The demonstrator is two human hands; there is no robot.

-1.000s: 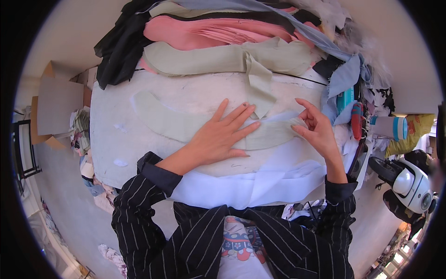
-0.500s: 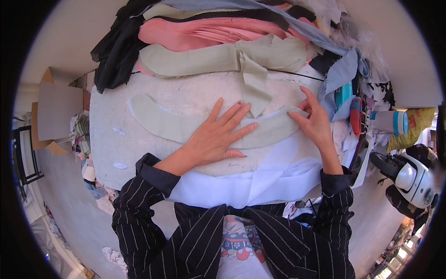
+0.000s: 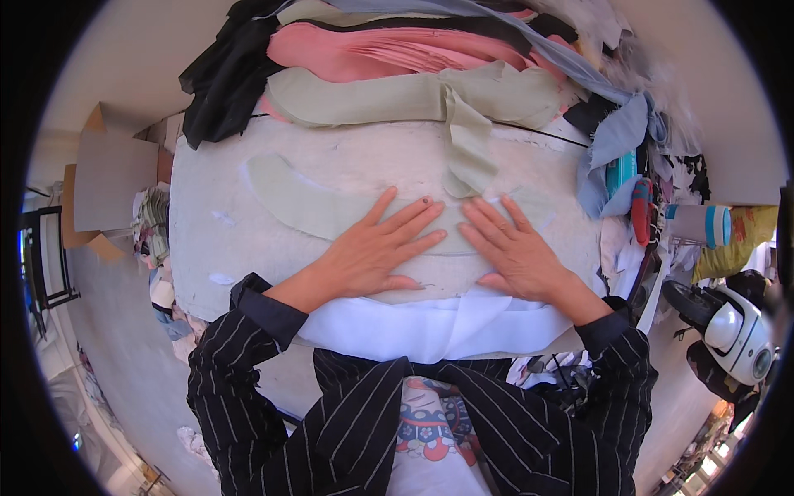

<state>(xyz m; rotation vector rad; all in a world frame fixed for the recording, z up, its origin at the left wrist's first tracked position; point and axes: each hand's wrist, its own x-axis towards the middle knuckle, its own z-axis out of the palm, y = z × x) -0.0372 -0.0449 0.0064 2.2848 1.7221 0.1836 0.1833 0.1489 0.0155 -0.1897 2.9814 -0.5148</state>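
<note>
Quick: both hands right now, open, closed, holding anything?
Left hand: open, flat on the green fabric piece.
Right hand: open, flat on it too.

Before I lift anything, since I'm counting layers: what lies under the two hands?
Both the left hand and right hand press flat on a curved pale green fabric piece, which lies on the table. Anything beneath the palms is covered.

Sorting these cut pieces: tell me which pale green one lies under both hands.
The long curved green piece nearest the person, flat beneath the left hand and right hand. The other green piece lies farther back, untouched.
</note>
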